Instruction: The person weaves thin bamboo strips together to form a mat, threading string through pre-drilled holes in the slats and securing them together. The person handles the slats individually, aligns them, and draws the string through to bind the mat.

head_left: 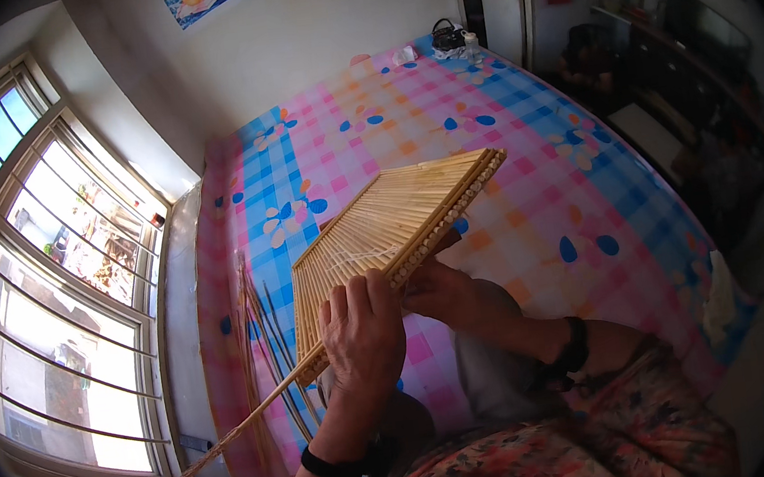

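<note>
A flat panel of pale straw-coloured stalks, laid side by side in layers, is tilted up in front of me. My left hand is closed over its near edge, fingers on top. Just right of it, my right hand reaches under the same edge with curled fingers; the panel hides its fingertips, and whether it grips anything cannot be made out. From the panel's near left corner one long stalk with a frayed end sticks out toward the window.
Several loose thin stalks lie at the left on the pink and blue checked bed cover. A barred window and its sill are on the left. A black bag and a bottle stand at the far corner.
</note>
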Available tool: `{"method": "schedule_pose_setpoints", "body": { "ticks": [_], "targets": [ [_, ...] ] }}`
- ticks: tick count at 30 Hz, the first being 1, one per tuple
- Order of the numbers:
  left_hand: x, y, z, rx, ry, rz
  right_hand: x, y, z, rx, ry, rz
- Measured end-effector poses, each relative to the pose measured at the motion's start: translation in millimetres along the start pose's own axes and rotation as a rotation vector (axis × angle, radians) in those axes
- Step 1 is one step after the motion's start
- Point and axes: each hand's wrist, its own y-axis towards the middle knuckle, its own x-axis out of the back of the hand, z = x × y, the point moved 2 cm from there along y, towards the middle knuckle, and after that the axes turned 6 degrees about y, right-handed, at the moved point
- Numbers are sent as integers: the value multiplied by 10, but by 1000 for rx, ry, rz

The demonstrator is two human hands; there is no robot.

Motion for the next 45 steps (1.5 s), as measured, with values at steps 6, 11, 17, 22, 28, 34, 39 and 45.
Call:
{"method": "schedule_pose_setpoints", "body": {
  "ticks": [6,11,17,22,28,34,39,45],
  "targets": [
    [3,-129,-31,8,-14,57,140,-231,-23,361,-1070,22],
    [-66,-191,20,47,-15,43,-68,-998,-425,223,-978,715],
    [-46,-65,208,123,11,-113,292,-1145,-496,189,-1520,837],
    [-18,-101,193,134,-29,-108,-111,-389,448,297,-1404,294],
    [-54,-187,125,118,-50,-81,-92,51,40,189,-465,-144],
    [3,-294,102,115,-73,-15,24,1,-212,165,-587,102],
    [37,-368,96,131,-103,2,91,-218,-316,304,-951,215],
    [68,-401,94,140,-144,43,-94,-122,-251,-249,224,41]
  ]
}}
